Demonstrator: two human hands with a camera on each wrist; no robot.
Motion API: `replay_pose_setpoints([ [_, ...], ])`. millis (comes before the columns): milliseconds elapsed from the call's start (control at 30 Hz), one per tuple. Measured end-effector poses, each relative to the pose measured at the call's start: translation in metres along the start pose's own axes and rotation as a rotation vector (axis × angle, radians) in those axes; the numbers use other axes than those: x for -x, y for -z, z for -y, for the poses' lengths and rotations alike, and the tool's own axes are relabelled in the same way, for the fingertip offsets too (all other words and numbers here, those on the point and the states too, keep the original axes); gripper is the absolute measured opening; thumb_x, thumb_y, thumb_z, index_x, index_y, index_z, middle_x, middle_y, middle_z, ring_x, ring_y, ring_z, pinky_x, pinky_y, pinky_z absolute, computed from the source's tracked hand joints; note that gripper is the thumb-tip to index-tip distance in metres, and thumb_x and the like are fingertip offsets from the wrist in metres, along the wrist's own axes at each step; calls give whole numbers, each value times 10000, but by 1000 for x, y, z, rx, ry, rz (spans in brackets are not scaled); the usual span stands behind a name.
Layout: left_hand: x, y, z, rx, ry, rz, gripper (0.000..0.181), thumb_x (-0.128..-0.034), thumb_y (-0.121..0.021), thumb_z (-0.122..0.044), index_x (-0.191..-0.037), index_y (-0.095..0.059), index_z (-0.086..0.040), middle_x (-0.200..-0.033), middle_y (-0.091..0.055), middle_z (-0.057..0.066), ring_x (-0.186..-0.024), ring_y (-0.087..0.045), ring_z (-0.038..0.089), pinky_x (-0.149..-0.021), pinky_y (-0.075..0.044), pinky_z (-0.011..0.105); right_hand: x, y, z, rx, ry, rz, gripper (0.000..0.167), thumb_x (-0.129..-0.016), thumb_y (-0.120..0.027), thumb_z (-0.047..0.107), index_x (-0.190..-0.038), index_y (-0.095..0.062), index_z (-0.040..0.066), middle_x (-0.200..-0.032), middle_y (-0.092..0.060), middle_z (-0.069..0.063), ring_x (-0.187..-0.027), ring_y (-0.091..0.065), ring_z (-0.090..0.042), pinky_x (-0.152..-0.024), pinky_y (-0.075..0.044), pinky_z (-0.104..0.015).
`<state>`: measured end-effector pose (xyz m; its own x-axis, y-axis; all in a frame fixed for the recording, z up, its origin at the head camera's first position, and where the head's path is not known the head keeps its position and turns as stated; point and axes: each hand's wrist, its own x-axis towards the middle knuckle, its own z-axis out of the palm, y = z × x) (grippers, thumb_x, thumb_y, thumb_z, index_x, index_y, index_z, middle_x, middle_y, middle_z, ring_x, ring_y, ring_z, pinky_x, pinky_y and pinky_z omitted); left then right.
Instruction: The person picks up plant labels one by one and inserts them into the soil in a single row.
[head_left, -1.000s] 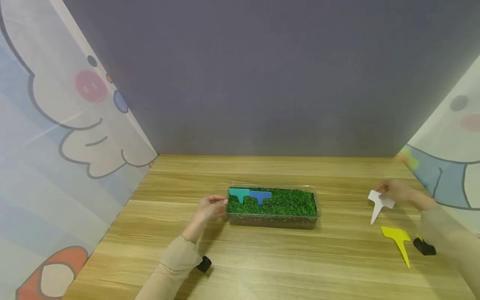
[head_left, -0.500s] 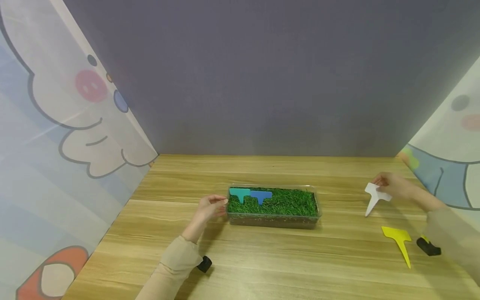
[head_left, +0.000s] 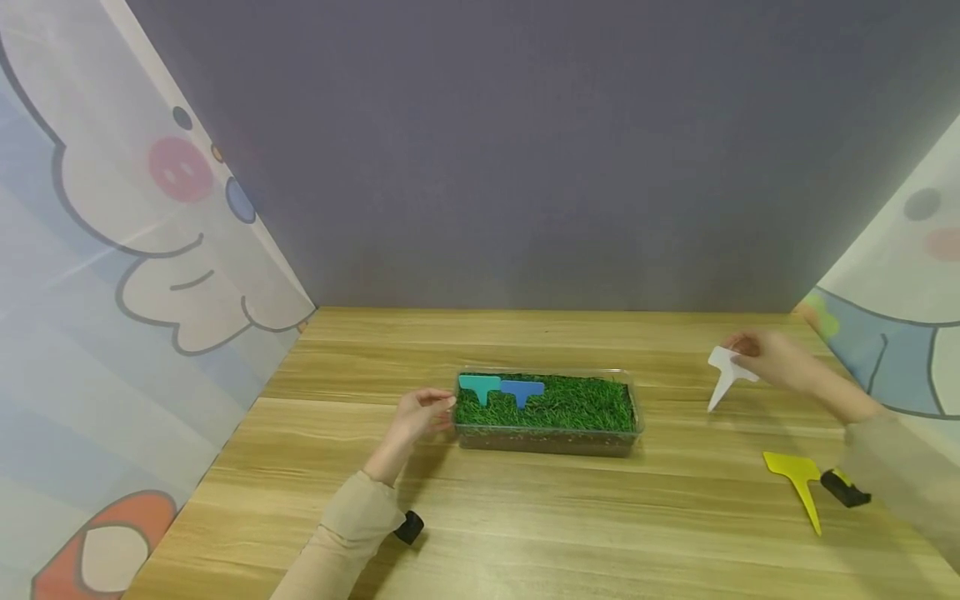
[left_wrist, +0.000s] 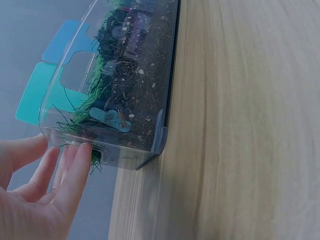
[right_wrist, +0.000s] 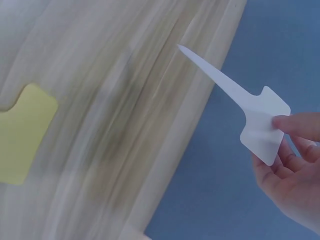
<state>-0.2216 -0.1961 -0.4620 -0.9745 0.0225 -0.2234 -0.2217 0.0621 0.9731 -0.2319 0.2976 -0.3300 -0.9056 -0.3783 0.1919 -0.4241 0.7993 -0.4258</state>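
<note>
Altogether 4 markers (right_wrist: 260, 120); 1 planter (head_left: 547, 441)

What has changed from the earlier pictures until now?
The right hand carried the white marker leftward and up in the head view, nearer the planter. Nothing was released. The left hand stays at the planter's left end; the teal marker, blue marker and yellow marker are unmoved.

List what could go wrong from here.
The white T-shaped tag is pinched only by its broad head in the right hand, so it might twist if its tip meets resistance.

The clear rectangular box of green grass is touched by the left hand at one end only, so a push could slide it.

The teal T-shaped tag and blue T-shaped tag stand close together and might get bumped.
</note>
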Motion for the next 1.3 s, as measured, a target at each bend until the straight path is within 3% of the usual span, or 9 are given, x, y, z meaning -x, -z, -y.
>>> replay_pose_setpoints([
  [200, 26, -10, -32, -3, -6, -23, 247, -831, -614, -100, -1027, -586, 46, -875, -594, 111, -732, -601, 190, -707, -553, 337, -5, 0, 19, 13, -23, -9, 168, -797, -559, -49, -945, -570, -127, -796, -625, -200, -711, -594, -240, -508, -448, -202],
  [333, 32, -15, -41, 4, 22, -57, 217, -837, -588, -46, -1025, -584, 63, -849, -590, 97, -703, -591, 165, -716, -551, 353, -8, -2, 28, -7, -22, -16, 181, -814, -547, -46, -972, -557, -133, -825, -615, -227, -767, -587, -362, -520, -455, -209],
  [600, 34, -16, -45, 9, 34, -72, 229, -826, -601, -42, -1019, -583, 78, -848, -593, 104, -674, -564, 155, -725, -549, 359, -12, -4, 45, -32, 24, -46, 172, -805, -538, -80, -968, -555, -134, -839, -602, -243, -765, -580, -368, -538, -480, -210],
  [833, 33, -11, -38, 27, -38, -11, 265, -795, -663, -153, -971, -610, 39, -862, -600, 129, -700, -580, 185, -703, -554, 337, -18, -5, 60, -32, 34, -53, 161, -826, -545, -44, -978, -571, -91, -872, -608, -233, -788, -584, -365, -590, -519, -358],
  [1033, 31, -12, -36, -4, 1, -38, 251, -818, -629, -107, -1013, -592, 46, -872, -600, 104, -703, -580, 167, -706, -554, 329, -21, -5, 73, -43, 54, -72, 157, -835, -526, -36, -982, -576, -61, -906, -605, -243, -818, -578, -383, -650, -516, -464],
  [1300, 34, -15, -43, 5, 32, -50, 253, -835, -600, -65, -1045, -572, 74, -874, -599, 110, -703, -602, 162, -751, -539, 386, -27, -8, 88, -91, 53, -70, 178, -832, -519, -52, -1001, -574, -58, -925, -605, -241, -826, -583, -364, -656, -528, -431],
])
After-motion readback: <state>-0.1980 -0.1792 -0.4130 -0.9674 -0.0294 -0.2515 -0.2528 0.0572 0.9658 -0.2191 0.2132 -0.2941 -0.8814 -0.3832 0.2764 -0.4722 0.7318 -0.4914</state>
